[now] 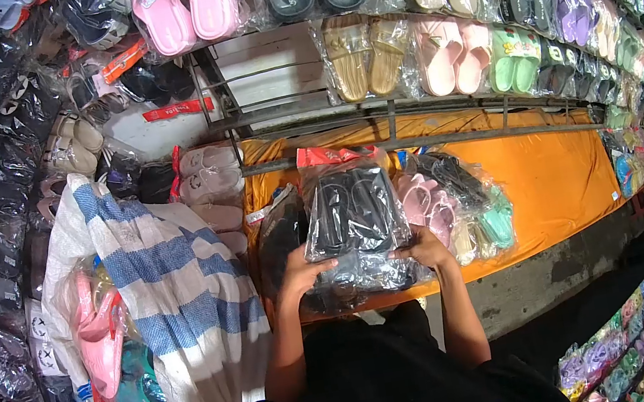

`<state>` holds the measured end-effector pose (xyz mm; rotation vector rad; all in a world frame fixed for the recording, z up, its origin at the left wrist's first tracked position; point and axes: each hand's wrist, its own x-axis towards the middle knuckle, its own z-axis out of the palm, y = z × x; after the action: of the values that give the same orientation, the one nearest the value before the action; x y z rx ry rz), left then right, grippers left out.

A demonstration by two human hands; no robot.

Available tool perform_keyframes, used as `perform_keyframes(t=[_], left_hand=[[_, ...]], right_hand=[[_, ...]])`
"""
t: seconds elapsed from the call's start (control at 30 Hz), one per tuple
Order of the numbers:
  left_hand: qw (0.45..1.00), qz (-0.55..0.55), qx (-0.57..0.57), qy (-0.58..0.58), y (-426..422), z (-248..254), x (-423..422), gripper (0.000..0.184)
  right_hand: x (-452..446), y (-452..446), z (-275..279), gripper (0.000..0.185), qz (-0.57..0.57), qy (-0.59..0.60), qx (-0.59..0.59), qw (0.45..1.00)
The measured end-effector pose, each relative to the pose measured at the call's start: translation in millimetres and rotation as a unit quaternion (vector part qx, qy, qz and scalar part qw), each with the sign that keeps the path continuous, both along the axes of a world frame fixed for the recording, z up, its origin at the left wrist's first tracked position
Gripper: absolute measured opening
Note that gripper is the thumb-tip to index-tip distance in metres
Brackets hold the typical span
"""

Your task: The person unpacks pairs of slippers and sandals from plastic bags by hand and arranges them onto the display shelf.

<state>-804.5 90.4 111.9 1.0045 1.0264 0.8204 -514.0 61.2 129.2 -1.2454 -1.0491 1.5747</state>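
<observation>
Between my two hands is a clear plastic bag of black sandals point(353, 209) with a red label along its top edge. My left hand point(302, 273) grips the lower left corner, thumb on top of the plastic. At the lower right corner, my right hand point(424, 249) pinches the bag in the same way. Beneath and around it, other bagged footwear lies on the orange cloth point(553, 173). Just right of the bag are pink sandals point(428, 205) and mint-green sandals point(500, 219), both in plastic.
A white and blue striped sack point(181, 265) stands open at the left, with pink sandals point(98, 329) in it. Racks of bagged slippers rise ahead and along both sides. A metal rail point(430, 139) runs behind the orange cloth.
</observation>
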Motion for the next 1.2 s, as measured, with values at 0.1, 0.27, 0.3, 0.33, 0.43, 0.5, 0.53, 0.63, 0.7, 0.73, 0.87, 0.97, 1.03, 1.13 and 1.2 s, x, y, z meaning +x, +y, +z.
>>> perform_keyframes(t=[0.1, 0.27, 0.3, 0.33, 0.43, 0.5, 0.53, 0.63, 0.7, 0.73, 0.87, 0.97, 1.03, 1.13, 1.2], left_hand=[[1.000, 0.010, 0.014, 0.021, -8.8, 15.7, -2.6, 0.036], [0.992, 0.012, 0.049, 0.112, -26.5, 58.8, -11.5, 0.038], [0.992, 0.014, 0.050, 0.113, -27.7, 58.7, -12.3, 0.038], [0.991, 0.038, 0.060, 0.113, -29.7, 58.2, -12.9, 0.038], [0.985, 0.091, 0.081, 0.122, -32.1, 68.4, -10.2, 0.038], [0.980, 0.121, 0.094, 0.130, -34.1, 71.2, -7.2, 0.038], [0.971, 0.139, 0.120, 0.151, -34.8, 70.0, -6.6, 0.039], [0.957, 0.170, 0.165, 0.165, -36.7, 74.1, -1.9, 0.037], [0.953, 0.184, 0.182, 0.160, -39.0, 78.0, 2.1, 0.035], [0.947, 0.200, 0.173, 0.181, -39.8, 79.3, 4.3, 0.032], [0.926, 0.250, 0.179, 0.220, -37.0, 54.8, 11.2, 0.030], [0.845, 0.293, 0.327, 0.305, -31.8, 36.5, 8.5, 0.022], [0.846, 0.278, 0.332, 0.310, -29.5, 31.7, 5.8, 0.020], [0.861, 0.260, 0.330, 0.287, -26.5, 14.9, 5.8, 0.017], [0.872, 0.257, 0.325, 0.259, -23.9, 4.4, 8.8, 0.017]], right_hand=[[2.0, -5.0, 14.6, 0.047, 0.013, -0.036, -0.006, 0.999], [-1.8, -10.4, 49.8, 0.028, -0.032, -0.053, 0.076, 0.995], [-3.7, -10.7, 57.2, 0.028, -0.030, -0.052, 0.077, 0.995], [-4.8, -12.0, 61.5, 0.027, -0.058, -0.075, 0.100, 0.990], [-9.4, -14.8, 60.9, 0.025, -0.090, -0.132, 0.133, 0.978], [-17.9, -16.6, 64.1, 0.025, -0.128, -0.071, 0.130, 0.981], [-18.9, -17.3, 65.9, 0.025, -0.127, -0.071, 0.131, 0.981], [-18.2, -21.4, 72.9, 0.026, -0.122, -0.073, 0.134, 0.981], [-16.2, -23.7, 79.7, 0.026, -0.114, -0.240, 0.137, 0.954], [-16.3, -22.9, 75.4, 0.026, -0.115, -0.240, 0.137, 0.954], [-29.9, -24.8, 72.8, 0.025, -0.189, -0.331, 0.168, 0.909], [-34.2, -27.9, 67.3, 0.032, -0.230, -0.346, 0.156, 0.896], [-32.3, -28.2, 63.3, 0.042, -0.256, -0.300, 0.186, 0.900], [-24.3, -24.8, 48.5, 0.047, -0.212, -0.338, 0.283, 0.872], [-19.1, -26.0, 41.7, 0.047, -0.199, -0.363, 0.278, 0.867]])
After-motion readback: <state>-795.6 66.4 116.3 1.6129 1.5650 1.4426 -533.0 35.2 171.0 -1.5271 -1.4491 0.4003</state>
